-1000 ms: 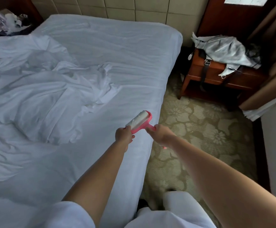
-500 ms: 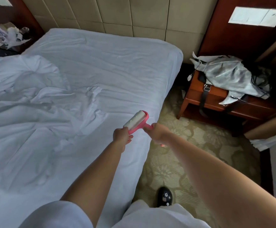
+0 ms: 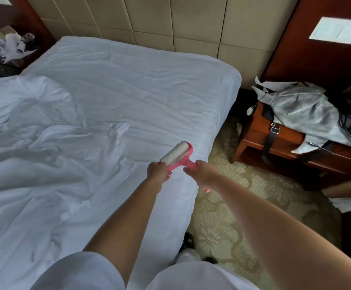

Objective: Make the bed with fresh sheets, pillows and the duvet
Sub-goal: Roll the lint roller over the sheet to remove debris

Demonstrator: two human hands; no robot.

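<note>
Over bed edge (image 3: 201, 185), both hands gripping lint roller (image 3: 177, 156)

Beige padded wall panels (image 3: 170, 19), patterned carpet (image 3: 243, 195), wooden luggage bench (image 3: 279, 141) near the wall

The bed (image 3: 149, 84) carries a smooth white sheet (image 3: 141, 105) and a rumpled duvet (image 3: 34, 147).

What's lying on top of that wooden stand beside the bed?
A crumpled grey bag with a black buckled strap covers the wooden stand; anything beneath it is hidden.
</note>
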